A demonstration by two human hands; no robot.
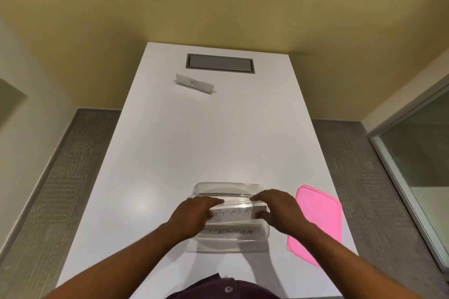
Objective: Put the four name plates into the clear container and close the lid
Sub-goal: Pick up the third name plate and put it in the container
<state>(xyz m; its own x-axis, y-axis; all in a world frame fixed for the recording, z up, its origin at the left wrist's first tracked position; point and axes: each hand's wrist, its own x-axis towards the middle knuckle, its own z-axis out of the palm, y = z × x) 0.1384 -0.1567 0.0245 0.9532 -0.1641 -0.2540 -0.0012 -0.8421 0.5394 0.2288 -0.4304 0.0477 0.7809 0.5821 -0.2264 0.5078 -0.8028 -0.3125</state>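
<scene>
A clear container (226, 188) stands open on the white table near me. Both hands hold a name plate reading BATMAN (230, 215) over its middle: my left hand (194, 212) grips the plate's left end, my right hand (272, 206) its right end. A second plate reading SUPERMAN (229, 231) lies inside the container at the near side. Another clear plate edge (237, 198) shows behind the BATMAN plate; how it lies is unclear. One more name plate (194, 84) stands far up the table. The pink lid (315, 221) lies flat to the container's right.
A grey recessed hatch (220, 63) sits in the table (170, 153) at the far end, just beyond the far name plate. Grey carpet runs along both sides of the table. A glass partition (418, 148) stands to the right.
</scene>
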